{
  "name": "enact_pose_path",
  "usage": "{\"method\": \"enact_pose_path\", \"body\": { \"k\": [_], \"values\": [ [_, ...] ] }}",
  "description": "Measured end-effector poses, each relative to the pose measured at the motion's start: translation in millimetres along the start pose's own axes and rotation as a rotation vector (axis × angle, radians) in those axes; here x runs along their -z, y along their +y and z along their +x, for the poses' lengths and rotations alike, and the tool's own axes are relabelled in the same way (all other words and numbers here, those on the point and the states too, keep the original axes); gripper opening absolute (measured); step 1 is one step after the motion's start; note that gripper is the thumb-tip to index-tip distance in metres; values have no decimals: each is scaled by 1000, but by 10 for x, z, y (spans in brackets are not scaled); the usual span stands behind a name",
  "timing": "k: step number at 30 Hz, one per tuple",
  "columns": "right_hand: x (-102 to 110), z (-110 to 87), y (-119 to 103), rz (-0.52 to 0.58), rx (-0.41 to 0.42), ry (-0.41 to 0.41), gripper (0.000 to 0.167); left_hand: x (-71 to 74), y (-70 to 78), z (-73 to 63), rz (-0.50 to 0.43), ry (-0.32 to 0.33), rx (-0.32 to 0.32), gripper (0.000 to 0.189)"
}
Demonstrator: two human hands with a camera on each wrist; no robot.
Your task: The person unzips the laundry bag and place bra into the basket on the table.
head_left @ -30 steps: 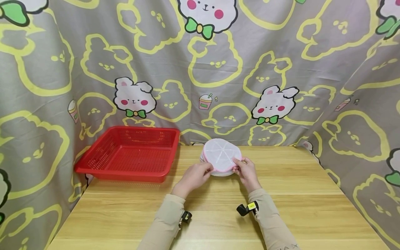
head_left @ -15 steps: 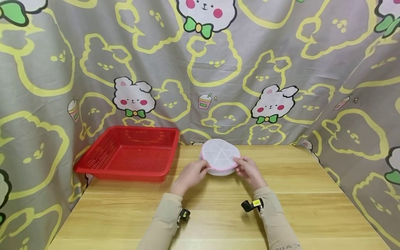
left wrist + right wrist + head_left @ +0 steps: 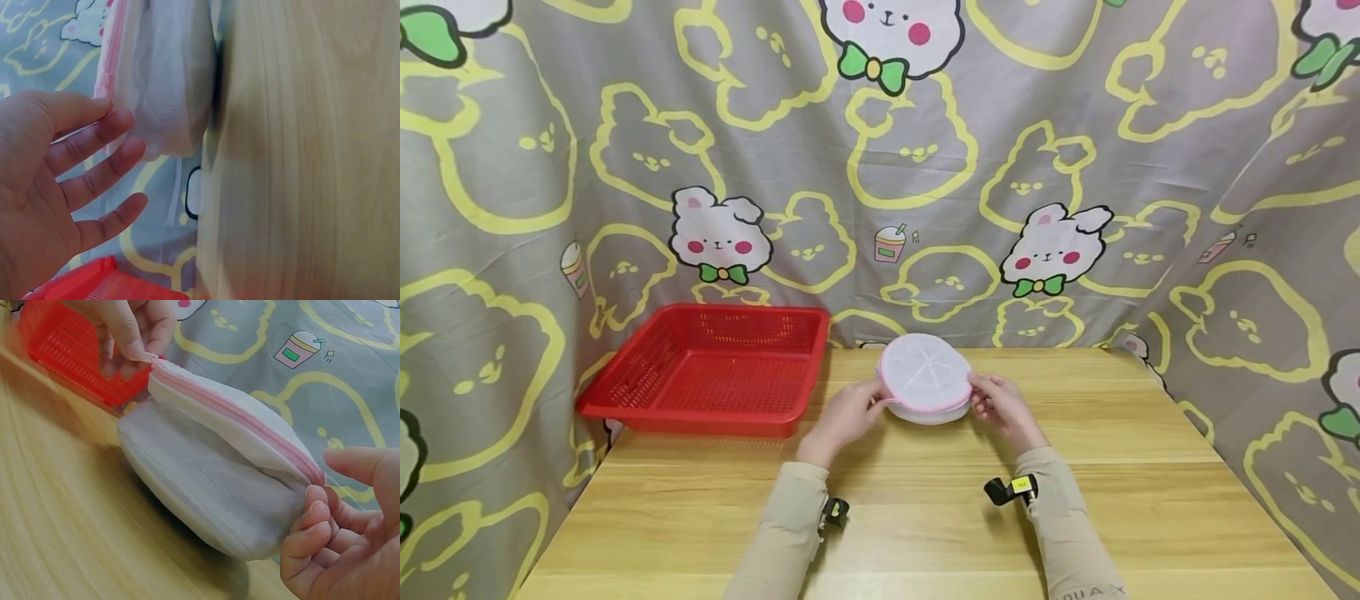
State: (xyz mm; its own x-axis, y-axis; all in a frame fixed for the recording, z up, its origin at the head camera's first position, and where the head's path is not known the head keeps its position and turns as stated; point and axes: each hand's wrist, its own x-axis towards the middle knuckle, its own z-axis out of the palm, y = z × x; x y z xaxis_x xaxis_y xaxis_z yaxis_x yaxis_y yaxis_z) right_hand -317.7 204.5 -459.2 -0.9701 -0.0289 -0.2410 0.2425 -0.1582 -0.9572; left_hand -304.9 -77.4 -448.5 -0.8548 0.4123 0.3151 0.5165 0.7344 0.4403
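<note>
A round white mesh laundry bag (image 3: 925, 371) with a pink zipper (image 3: 237, 415) around its top edge is at the back middle of the table. In the right wrist view its soft side (image 3: 206, 475) bulges below the zipper. My left hand (image 3: 850, 414) pinches the small pull at the zipper's left end; in the left wrist view the other fingers (image 3: 103, 172) are spread. My right hand (image 3: 1007, 410) holds the bag's right edge at the zipper's other end, fingers curled against its side and thumb near the rim. The bag's contents, if any, are hidden.
A red plastic basket (image 3: 703, 421) with perforated walls stands at the back left of the wooden table (image 3: 925, 508). A patterned grey curtain (image 3: 812, 150) hangs behind the table and along both sides. Each wrist carries a small black camera (image 3: 1011, 489).
My left hand has moved left with the zipper pull. My right hand has shifted slightly right, its thumb going from the bag's top to its rim. The bag has moved slightly left.
</note>
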Motion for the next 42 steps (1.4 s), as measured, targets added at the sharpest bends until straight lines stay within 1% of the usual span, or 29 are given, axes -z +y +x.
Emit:
{"method": "enact_pose_path", "body": {
  "k": [5,10,13,16,18,22,29,32,35,39,42],
  "values": [
    [22,20,10,-5,40,39,22,20,-58,-12,-6,8,16,7],
    [37,11,-9,-62,48,85,16,46,-96,-19,15,21,44,6],
    [24,5,-17,-103,47,107,25,61,-95,-24,31,33,66,6],
    [-10,8,-12,-144,54,113,41,61,-91,-27,50,54,74,8],
    [-37,12,-5,-165,61,96,49,53,-94,-25,62,65,78,9],
    [-85,24,7,-178,69,58,56,32,-102,-21,84,84,83,11],
    [-117,35,23,-191,63,30,55,10,-105,-16,99,96,81,10],
    [-112,46,42,-214,58,2,56,4,-103,-14,107,99,75,10],
    [-109,48,56,-237,47,-27,53,-4,-101,-14,113,102,71,11],
    [-107,43,66,-225,36,-61,42,-12,-98,-17,114,109,69,12],
    [-116,7,40,-186,25,-85,28,-13,-94,-19,115,113,68,11]
  ]
}}
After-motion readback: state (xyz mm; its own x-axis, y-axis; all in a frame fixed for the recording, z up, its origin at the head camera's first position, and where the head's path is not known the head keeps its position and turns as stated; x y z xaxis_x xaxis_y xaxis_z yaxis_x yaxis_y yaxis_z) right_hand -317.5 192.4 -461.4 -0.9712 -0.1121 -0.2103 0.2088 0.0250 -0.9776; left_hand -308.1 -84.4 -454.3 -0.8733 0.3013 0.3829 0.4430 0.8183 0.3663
